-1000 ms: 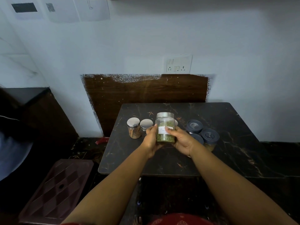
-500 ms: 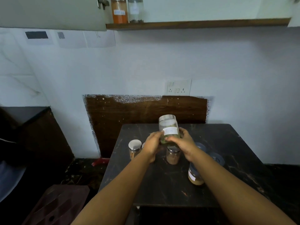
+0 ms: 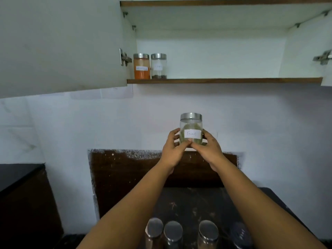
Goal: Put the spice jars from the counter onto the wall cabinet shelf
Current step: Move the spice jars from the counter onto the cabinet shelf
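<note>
A glass jar of green spice (image 3: 191, 126), steel-lidded with a white label, is up in the air before the wall, well below the cabinet shelf (image 3: 224, 80). My left hand (image 3: 173, 148) grips its left side and my right hand (image 3: 206, 147) grips its right side, thumbs meeting under the label. On the shelf's left end stand an orange spice jar (image 3: 141, 66) and a clear jar (image 3: 158, 66) with dark seeds. Three steel-lidded jars (image 3: 173, 230) and a dark-lidded one (image 3: 239, 234) sit on the black counter (image 3: 194, 200) below my arms.
The open cabinet door (image 3: 61, 44) hangs at the left, its hinge beside the orange jar. The shelf stretches bare to the right of the two jars. A brown board (image 3: 125, 169) backs the counter. A dark cabinet (image 3: 21, 194) stands at the left.
Both hands have lifted the green spice jar off the counter and up toward the cabinet. My view has tilted upward, bringing the open cabinet and shelf into sight.
</note>
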Available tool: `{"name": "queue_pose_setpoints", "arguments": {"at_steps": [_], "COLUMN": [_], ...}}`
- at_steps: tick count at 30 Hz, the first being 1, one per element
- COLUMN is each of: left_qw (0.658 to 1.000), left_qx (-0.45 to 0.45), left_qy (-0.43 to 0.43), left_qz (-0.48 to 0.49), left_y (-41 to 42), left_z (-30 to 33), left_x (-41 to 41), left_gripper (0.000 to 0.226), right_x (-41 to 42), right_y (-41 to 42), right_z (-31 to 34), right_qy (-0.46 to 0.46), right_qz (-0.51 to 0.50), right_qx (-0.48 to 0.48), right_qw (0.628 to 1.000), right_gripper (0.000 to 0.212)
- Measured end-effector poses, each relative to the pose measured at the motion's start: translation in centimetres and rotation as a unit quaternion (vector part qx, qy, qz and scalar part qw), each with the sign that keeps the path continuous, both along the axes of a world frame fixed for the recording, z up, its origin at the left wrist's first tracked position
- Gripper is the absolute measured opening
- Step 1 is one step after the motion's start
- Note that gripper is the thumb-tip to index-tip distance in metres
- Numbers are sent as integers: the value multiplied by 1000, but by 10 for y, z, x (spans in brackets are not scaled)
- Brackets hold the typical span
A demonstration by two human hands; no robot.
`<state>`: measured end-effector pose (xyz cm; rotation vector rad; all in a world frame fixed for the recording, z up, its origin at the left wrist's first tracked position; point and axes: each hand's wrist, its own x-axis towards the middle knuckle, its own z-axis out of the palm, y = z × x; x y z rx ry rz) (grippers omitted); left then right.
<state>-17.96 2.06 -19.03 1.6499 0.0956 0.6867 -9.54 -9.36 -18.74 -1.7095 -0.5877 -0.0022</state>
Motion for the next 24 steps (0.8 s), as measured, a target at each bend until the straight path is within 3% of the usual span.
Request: {"name": "queue_pose_setpoints", "arguments": {"at_steps": [4,11,14,17,19,21,24], "left_qw": [997,987,983,973,938,870,784], "left_qx": [73,87,100,151,273,398,484], "left_qy": [-35,-135,-152,-144,-78,38,118], "left_qz": [8,15,33,97,197,289,371], "left_y": [23,50,63,78,95,114,139], "left_z": [52,147,184,207,217,218,201], "left_x": [32,89,110,136,157,175,190], "left_gripper": [56,57,54,47,40,42,50], "right_x": [29,78,103,129,149,168,192], "right_y": [22,49,66,85,97,109,130], "right_z": [49,147,189,220,236,246,255], "right_qy": [-46,-130,-182,-218,-234,-238,-220], "right_qz": [-19,-19,-19,-22,-15,-12,-33], "right_qx": [48,109,79,19,-72,-174,-252], "right_qw": [998,985,980,976,970,955,942], "right_gripper": [79,82,94,91,89,85,92]}}
